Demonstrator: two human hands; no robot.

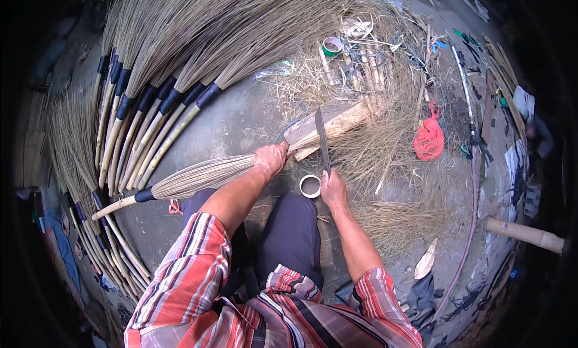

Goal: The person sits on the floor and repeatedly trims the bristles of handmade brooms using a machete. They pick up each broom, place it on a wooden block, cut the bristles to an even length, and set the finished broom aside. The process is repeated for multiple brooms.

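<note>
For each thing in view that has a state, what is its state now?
Left hand: gripping the bristles of a broom.
Right hand: holding a knife.
Broom: lying across, bristle tips on a wooden block.
Knife: blade raised, pointing away.
Tape roll: flat on the ground.
Red bag: tied shut.

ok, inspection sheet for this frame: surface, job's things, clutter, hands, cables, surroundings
Surface: grey concrete floor, strewn with straw.
Job's things: broom lying across a wood block; long knife blade on the block; tape roll on the floor between the hands.
Clutter: loose straw offcuts, red plastic bag, green tape roll, bamboo piece.
Hands: left hand grips the broom bristles; right hand holds the knife handle.
Cables: thin pinkish cord or stick at right, cannot tell which.
Surroundings: finished brooms fanned out at left.
</note>
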